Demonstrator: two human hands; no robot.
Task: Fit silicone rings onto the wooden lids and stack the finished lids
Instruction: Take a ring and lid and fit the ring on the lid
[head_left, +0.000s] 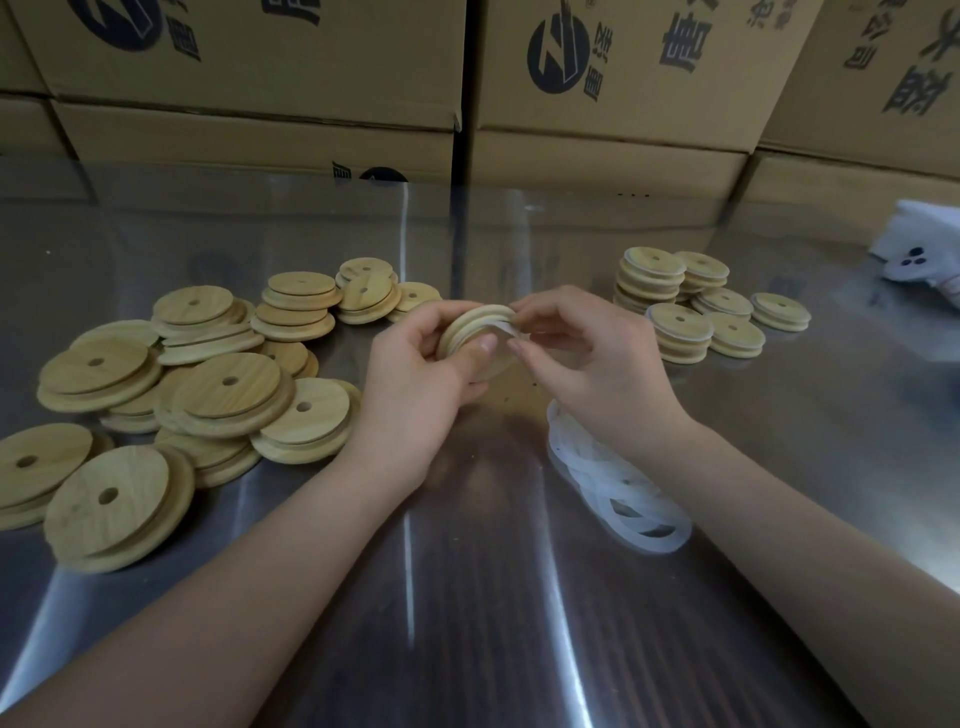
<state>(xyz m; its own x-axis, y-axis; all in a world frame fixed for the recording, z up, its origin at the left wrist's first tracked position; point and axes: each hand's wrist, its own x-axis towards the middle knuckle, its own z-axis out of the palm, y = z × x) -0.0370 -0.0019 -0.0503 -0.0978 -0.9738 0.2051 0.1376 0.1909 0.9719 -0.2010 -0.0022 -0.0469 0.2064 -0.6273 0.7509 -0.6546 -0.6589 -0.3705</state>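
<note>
One wooden lid (470, 325) is held on edge above the middle of the steel table (467, 597). The left hand (415, 374) curls round its left side with the thumb pressed on the rim, and the right hand (587, 364) pinches a silicone ring (503, 327) at the lid's right edge. To seat the ring well, I judge the left thumb should pin the part already in the groove while the right fingers stretch the loose part round the narrower step. The ring should go on flat and untwisted, then be pressed down all round before stacking. The lid is pale, round and stepped, showing its grooved edge; its centre hole is hidden. The ring is thin and milky. Bare lids (208, 384) lie heaped at left, ringed stacks (675, 306) stand far right, and spare rings (618, 483) lie under the right forearm.
</note>
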